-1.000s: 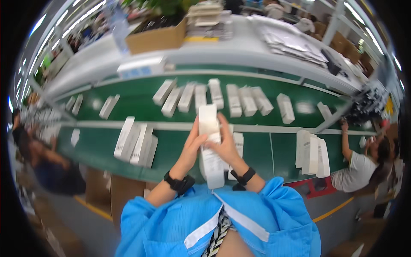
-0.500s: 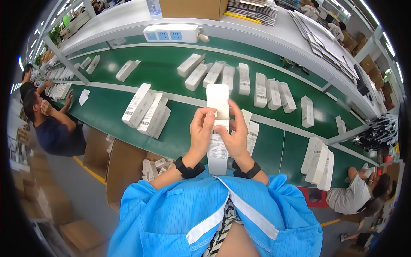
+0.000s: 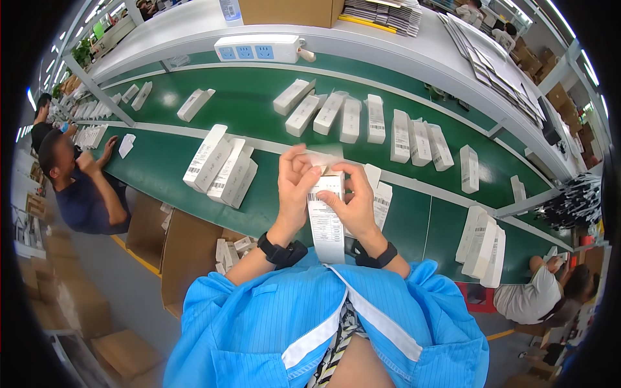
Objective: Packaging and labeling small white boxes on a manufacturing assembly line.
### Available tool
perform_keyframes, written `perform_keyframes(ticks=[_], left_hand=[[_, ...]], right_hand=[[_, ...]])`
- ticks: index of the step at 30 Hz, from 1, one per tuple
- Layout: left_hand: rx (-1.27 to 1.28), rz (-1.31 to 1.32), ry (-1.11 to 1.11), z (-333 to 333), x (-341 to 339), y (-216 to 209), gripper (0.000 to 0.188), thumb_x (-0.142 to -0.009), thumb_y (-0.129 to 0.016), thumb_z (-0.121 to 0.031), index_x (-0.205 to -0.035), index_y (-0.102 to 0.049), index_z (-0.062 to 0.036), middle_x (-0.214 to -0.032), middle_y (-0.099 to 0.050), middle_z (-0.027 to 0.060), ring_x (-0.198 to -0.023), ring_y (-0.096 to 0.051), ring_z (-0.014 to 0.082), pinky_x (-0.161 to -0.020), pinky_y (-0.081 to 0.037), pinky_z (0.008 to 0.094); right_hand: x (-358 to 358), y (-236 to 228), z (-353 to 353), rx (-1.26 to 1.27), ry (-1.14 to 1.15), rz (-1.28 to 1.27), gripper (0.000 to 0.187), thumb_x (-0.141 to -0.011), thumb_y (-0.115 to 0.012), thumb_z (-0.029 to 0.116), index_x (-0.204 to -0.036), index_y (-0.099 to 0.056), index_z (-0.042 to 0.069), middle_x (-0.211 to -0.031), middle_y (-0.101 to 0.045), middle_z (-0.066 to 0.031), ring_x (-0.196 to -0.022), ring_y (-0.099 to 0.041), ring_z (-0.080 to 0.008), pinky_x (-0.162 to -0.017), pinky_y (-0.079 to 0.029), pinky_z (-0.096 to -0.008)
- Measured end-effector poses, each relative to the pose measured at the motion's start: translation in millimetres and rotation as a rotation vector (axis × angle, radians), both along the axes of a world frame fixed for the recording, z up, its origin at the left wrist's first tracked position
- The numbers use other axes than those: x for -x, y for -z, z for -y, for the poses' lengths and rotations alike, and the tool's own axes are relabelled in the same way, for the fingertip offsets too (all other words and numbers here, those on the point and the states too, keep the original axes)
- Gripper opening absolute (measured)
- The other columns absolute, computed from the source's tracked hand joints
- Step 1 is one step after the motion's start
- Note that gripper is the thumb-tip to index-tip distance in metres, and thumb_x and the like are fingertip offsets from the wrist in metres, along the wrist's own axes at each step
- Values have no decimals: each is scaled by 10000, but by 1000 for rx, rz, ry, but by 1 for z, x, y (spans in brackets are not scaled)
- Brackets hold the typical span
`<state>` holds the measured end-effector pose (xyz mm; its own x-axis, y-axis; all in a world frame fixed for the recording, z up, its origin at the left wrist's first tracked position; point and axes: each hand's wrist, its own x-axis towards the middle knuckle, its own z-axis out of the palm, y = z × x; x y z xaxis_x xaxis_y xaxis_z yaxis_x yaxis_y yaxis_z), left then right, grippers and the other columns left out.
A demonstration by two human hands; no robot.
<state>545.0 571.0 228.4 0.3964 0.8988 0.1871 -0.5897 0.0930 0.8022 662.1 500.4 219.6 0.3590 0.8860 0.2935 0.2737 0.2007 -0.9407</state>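
Observation:
A long, narrow white carton with printed labels and a barcode stands between my hands at the near bench edge, its top end away from me. Around its right side curls my right hand, thumb pressed on the printed face near the top. My left hand holds its left upper edge, thumb at the opening and other fingers raised and bent at the flap. The top flap is smeared by motion and tilts over the opening. Behind my right hand, more white cartons are partly hidden.
Cartons lean together on the bench at left and right. Beyond a metal rail, a green belt carries several cartons. A power strip hangs under the shelf. An open cardboard box stands at left; co-workers sit on both sides.
The carton's flap has gone from standing upright to a blurred, lower tilt. My left fingers have lifted and spread at the top. Cartons on the far belt have shifted slightly right.

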Motion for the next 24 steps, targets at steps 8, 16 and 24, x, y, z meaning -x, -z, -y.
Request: perform_keyframes(ticks=[8,16,24], left_hand=[[28,-45,41,-2,5,-8,152,-913,-618,-43,-1059,-591,-8,-1037,-603,84,-927,-619,143,-794,-521,276],[-31,-9,-72,-3,6,9,95,-941,-610,-95,-910,-615,-5,-985,-626,79,-907,-608,123,-769,-501,273],[-299,-262,-258,-4,31,12,91,-923,-636,-84,-934,-673,-2,-1048,-626,88,-1031,-597,184,-863,-484,304]], right_hand=[[6,-1,3,-11,4,-144,779,-728,-876,223,-1314,-399,33,-1170,-556,-164,-876,-668,-240,-668,-561,-335],[8,-10,-3,60,-47,-179,779,-749,-861,214,-1355,-406,31,-1146,-566,-164,-812,-676,-211,-615,-556,-295],[26,8,-20,24,-154,-249,715,-786,-801,90,-1388,-416,57,-1135,-558,-132,-854,-649,-179,-706,-551,-273]])
